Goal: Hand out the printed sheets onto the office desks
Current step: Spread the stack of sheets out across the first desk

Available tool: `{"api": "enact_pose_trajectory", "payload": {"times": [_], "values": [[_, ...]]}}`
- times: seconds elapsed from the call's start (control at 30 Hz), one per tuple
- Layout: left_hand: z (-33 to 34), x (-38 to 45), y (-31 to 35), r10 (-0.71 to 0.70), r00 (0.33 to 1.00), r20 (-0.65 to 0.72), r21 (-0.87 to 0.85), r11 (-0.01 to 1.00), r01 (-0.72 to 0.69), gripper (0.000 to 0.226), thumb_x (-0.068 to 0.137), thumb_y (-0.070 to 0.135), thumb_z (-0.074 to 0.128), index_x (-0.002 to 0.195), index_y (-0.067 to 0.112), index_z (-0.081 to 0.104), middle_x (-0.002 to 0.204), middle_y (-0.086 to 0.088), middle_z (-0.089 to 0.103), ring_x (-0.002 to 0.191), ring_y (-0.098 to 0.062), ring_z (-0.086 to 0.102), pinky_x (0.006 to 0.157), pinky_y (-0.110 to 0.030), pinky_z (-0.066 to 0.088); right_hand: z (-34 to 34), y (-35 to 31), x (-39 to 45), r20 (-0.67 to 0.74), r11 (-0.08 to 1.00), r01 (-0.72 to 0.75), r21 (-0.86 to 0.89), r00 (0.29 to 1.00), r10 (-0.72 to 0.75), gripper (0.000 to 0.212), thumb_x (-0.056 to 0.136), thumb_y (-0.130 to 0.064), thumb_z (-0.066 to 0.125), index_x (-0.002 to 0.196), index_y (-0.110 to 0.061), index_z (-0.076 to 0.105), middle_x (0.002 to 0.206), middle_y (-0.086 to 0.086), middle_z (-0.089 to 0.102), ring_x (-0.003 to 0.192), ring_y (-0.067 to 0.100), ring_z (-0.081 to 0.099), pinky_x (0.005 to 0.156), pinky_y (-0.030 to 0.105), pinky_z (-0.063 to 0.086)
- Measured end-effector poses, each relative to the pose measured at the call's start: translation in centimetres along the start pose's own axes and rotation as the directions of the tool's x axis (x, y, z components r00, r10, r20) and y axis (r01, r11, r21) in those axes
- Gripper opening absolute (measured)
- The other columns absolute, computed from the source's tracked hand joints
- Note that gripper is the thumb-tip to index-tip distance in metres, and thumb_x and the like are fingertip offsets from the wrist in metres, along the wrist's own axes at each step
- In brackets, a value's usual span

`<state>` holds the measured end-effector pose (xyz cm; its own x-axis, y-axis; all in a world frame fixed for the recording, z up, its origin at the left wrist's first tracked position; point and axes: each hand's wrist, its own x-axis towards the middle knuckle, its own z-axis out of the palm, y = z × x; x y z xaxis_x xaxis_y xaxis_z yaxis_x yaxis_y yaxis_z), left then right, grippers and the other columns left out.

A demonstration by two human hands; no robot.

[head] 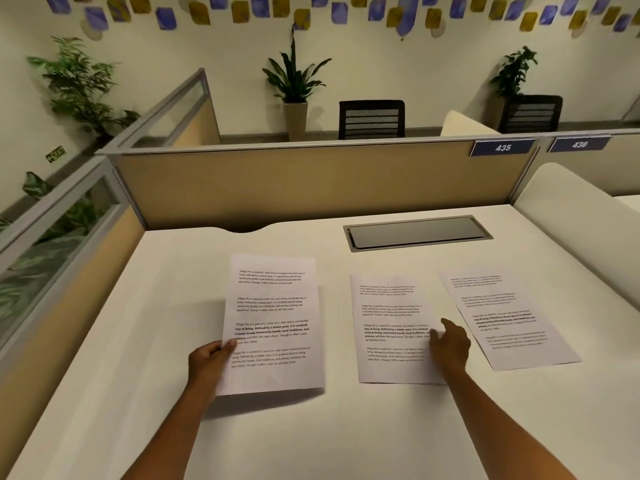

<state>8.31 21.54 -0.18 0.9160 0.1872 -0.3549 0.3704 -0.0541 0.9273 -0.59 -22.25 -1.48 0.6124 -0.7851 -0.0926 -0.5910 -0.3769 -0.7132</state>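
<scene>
My left hand (209, 358) grips the left edge of a stack of printed sheets (273, 323), held just above the white desk (173, 306) with a shadow beneath it. A second printed sheet (388, 327) lies flat on the desk in the middle. My right hand (450, 342) rests on that sheet's right edge, fingers spread and pointing forward. A third printed sheet (505, 317) lies flat further right, turned slightly clockwise, apart from my right hand.
A grey cable hatch (415, 232) is set into the desk behind the sheets. A tan partition (311, 181) with number plates 435 (503, 147) and 436 closes the far side. Glass-topped dividers stand at left. Black chairs (371, 119) and potted plants are beyond.
</scene>
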Motion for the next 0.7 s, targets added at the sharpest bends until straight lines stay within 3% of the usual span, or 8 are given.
{"api": "enact_pose_trajectory", "payload": {"times": [0.17,0.27,0.37,0.47,0.57,0.7], "values": [[0.5,0.1,-0.8,-0.001,1.000,-0.017,0.112,0.994,0.003,0.019,0.086,0.016,0.072,0.081,-0.003,0.070,0.088,-0.020,0.073,0.083,-0.036,0.068,0.082,-0.045,0.055,1.7,-1.7,-2.3,0.045,0.993,0.116,-0.010,0.992,-0.115,0.043,0.091,-0.012,0.063,0.132,-0.003,0.054,0.134,0.024,0.052,0.127,0.041,0.045,0.107,0.044,0.034],[0.8,0.0,-1.3,0.038,0.999,-0.025,0.221,0.975,-0.031,0.024,0.086,0.018,0.071,0.079,-0.005,0.069,0.085,-0.023,0.073,0.078,-0.037,0.066,0.080,-0.050,0.056,2.5,-2.2,-3.4,0.071,0.988,0.156,-0.019,0.986,-0.154,0.043,0.091,-0.014,0.063,0.132,-0.006,0.054,0.135,0.020,0.051,0.126,0.039,0.045,0.107,0.042,0.034],[1.1,-0.2,-1.3,0.105,0.993,-0.056,0.311,0.947,-0.082,0.018,0.085,0.015,0.072,0.079,-0.002,0.070,0.084,-0.021,0.074,0.074,-0.035,0.064,0.073,-0.045,0.053,2.9,-2.3,-4.1,0.089,0.988,0.154,-0.016,0.984,-0.152,0.044,0.091,-0.017,0.062,0.134,-0.008,0.052,0.137,0.018,0.050,0.127,0.038,0.043,0.107,0.045,0.035],[1.2,-0.5,-1.4,0.166,0.985,-0.054,0.392,0.910,-0.132,0.021,0.082,0.012,0.074,0.099,-0.001,0.071,0.098,-0.021,0.075,0.079,-0.033,0.066,0.073,-0.037,0.051,2.9,-2.0,-4.5,0.089,0.987,0.155,-0.030,0.984,-0.152,0.045,0.092,-0.018,0.062,0.134,-0.009,0.051,0.138,0.017,0.050,0.127,0.038,0.044,0.107,0.046,0.036],[1.3,-0.6,-1.4,0.176,0.982,-0.068,0.431,0.893,-0.130,0.042,0.082,0.013,0.074,0.121,0.000,0.062,0.110,-0.024,0.071,0.097,-0.039,0.067,0.090,-0.044,0.052,2.4,-1.3,-4.5,0.071,0.987,0.151,-0.048,0.986,-0.148,0.047,0.091,-0.019,0.062,0.136,-0.009,0.050,0.138,0.018,0.050,0.128,0.038,0.044,0.107,0.046,0.035],[1.7,-0.5,-1.3,0.228,0.973,-0.037,0.590,0.791,-0.163,0.050,0.089,0.023,0.066,0.133,0.004,0.053,0.123,-0.023,0.063,0.114,-0.040,0.055,0.095,-0.050,0.048,1.3,-0.7,-4.1,0.036,0.987,0.134,-0.093,0.991,-0.131,0.056,0.093,-0.029,0.059,0.143,-0.011,0.041,0.144,0.019,0.044,0.129,0.041,0.041,0.106,0.050,0.037]]}}
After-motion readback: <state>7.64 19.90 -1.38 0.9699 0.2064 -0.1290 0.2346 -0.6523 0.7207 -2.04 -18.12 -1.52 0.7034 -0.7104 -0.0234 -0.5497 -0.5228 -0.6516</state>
